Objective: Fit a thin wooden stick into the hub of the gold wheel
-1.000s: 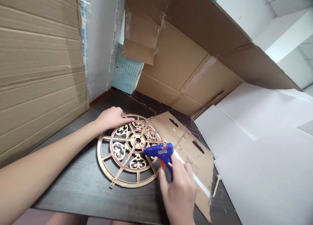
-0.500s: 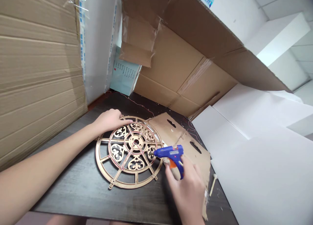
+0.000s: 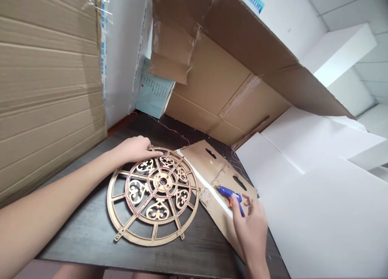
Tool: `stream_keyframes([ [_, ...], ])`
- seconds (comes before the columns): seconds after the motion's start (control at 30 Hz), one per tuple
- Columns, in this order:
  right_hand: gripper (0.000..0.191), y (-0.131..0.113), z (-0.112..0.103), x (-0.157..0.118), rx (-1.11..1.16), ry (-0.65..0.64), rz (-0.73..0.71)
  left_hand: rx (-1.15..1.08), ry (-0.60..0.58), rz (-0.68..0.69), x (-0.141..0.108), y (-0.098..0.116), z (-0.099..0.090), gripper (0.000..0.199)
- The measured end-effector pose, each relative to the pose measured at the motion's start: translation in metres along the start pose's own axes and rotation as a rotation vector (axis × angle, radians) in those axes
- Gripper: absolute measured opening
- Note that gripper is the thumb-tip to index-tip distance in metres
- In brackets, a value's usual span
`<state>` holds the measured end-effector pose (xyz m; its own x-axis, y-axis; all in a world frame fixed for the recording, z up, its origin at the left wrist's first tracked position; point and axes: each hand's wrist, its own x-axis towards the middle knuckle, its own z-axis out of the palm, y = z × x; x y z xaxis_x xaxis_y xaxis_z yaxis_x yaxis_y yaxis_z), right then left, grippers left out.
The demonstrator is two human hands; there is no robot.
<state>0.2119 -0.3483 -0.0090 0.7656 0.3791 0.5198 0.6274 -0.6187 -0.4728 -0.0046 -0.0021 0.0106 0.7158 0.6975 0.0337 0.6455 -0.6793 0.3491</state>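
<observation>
**Head view: glue gun on the cardboard, one hand on the wheel**

Head camera is looking down on a dark wood-grain desk (image 3: 91, 234) where a person is working with both bare hands. The left hand (image 3: 133, 149) is lying flat, fingers spread, pressing on the far rim of a round gold openwork wooden wheel (image 3: 153, 195) that is lying flat on the desk. The right hand (image 3: 250, 226) is sitting just right of the wheel, its grip closing loosely round the handle of a small blue hot-glue gun (image 3: 230, 195); whether the fingers are fully clamping it, I cannot tell. The gun is resting on a flat brown cardboard sheet with slot holes (image 3: 212, 165), its long axis running away from the hand, nozzle pointing up-left toward the wheel's near edge, so the right hand is much the nearer one. Tall brown cardboard boxes (image 3: 48, 93) are walling in the desk on the left and behind, white foam boards (image 3: 321, 198) are stacking up on the right.
</observation>
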Motion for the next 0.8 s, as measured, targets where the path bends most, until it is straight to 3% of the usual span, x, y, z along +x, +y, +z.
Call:
stream_keyframes([
  [0.07,0.049,-0.023,-0.004,-0.008,0.201,-0.058,-0.082,0.028,0.016,0.026,0.0,-0.001,0.001,0.074],
  [0.2,0.044,-0.084,-0.002,-0.019,0.482,-0.27,-0.18,0.069,0.047,0.06,0.001,-0.002,0.004,0.075],
  [0.33,0.045,-0.136,0.032,-0.017,0.775,-0.707,-0.189,0.099,0.051,0.058,0.001,-0.002,0.006,0.076],
  [0.4,0.041,-0.152,0.053,-0.014,0.897,-0.775,-0.219,0.109,0.059,0.054,0.002,-0.003,0.006,0.076],
  [0.53,0.03,-0.163,0.076,-0.011,0.985,-0.866,-0.21,0.111,0.055,0.05,0.002,-0.004,0.006,0.076],
  [0.8,0.036,-0.137,0.068,-0.015,0.839,-0.798,-0.165,0.107,0.024,0.03,0.005,-0.002,0.004,0.079],
])
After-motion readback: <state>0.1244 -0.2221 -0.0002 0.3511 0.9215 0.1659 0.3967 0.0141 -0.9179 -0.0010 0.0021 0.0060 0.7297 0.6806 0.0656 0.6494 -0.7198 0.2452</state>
